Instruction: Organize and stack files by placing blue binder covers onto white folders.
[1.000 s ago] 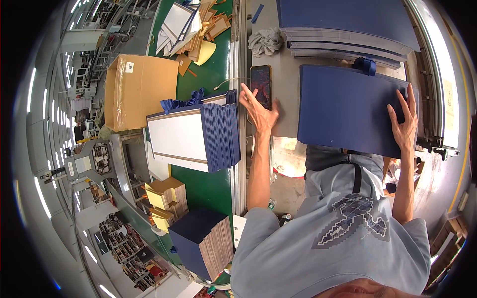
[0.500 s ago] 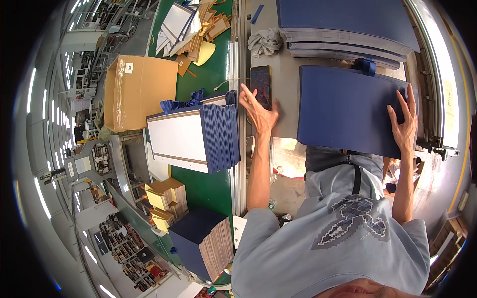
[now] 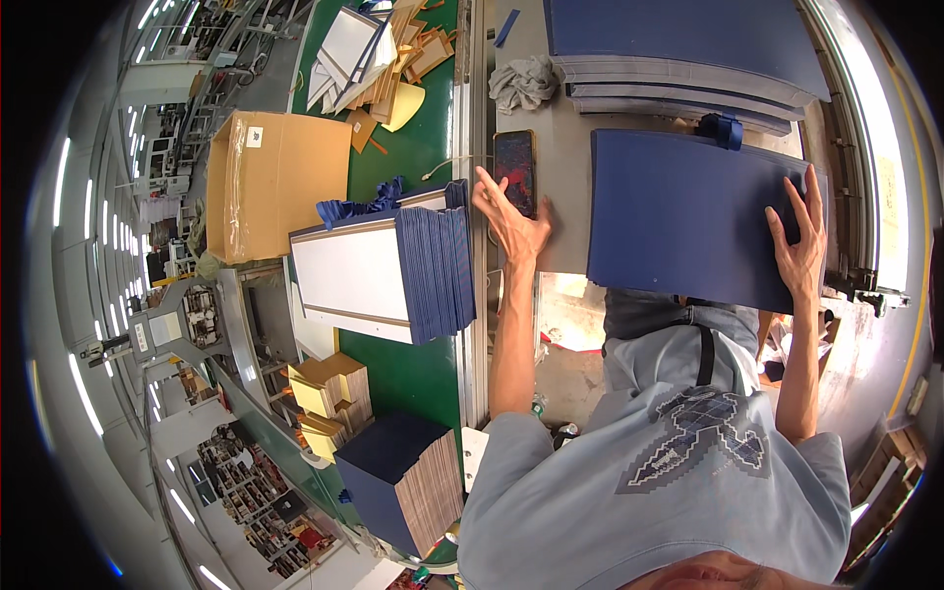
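Note:
My left hand (image 3: 516, 224) is at the phone (image 3: 514, 162) on the grey table, its fingers spread over the lower part of the lit, reddish screen. Whether a fingertip touches the glass I cannot tell. Flat on the right edge of a dark blue sheet stack (image 3: 688, 216) rests my right hand (image 3: 801, 236), fingers apart and holding nothing. A roll of blue ribbon (image 3: 723, 131) sits at the far edge of that stack.
More blue boards (image 3: 678, 34) are piled beyond, beside a crumpled grey cloth (image 3: 523, 83). On the green conveyor (image 3: 393, 364) to the left stand a row of blue-edged white panels (image 3: 354, 270), an open carton (image 3: 285, 182), a tall blue stack (image 3: 398, 482) and loose card pieces (image 3: 393, 69).
The colours on the phone's screen have shifted. Both hands and the stacks are in practically the same places.

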{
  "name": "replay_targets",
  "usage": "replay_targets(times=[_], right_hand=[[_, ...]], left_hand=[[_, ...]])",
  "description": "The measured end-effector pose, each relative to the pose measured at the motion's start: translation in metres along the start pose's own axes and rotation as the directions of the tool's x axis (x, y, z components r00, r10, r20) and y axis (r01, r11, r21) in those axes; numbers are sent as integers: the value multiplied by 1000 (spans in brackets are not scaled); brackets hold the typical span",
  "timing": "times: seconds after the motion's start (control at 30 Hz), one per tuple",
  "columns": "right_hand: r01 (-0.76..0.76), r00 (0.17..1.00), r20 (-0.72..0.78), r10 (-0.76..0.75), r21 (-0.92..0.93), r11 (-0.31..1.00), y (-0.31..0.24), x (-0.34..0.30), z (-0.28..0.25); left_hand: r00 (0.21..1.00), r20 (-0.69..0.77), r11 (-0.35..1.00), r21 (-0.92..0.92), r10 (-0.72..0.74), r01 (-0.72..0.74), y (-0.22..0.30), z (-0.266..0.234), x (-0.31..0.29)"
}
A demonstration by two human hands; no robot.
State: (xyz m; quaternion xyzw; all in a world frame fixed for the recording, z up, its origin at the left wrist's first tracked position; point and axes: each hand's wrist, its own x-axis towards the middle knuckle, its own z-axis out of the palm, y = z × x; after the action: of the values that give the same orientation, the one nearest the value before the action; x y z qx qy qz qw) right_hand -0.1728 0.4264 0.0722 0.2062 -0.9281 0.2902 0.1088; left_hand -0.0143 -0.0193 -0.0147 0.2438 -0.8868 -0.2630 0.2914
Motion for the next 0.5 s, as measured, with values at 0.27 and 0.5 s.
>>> replay_targets(times=[0.27,0.5], right_hand=[[-11,1000,6,11,7,1000,-1,0,0],[-25,1000,14,24,10,1000,-1,0,0]], left_hand=[[1000,2,1000,-16,0,0,0,1,1],[1000,1,1000,5,1,-1,1,0,1]])
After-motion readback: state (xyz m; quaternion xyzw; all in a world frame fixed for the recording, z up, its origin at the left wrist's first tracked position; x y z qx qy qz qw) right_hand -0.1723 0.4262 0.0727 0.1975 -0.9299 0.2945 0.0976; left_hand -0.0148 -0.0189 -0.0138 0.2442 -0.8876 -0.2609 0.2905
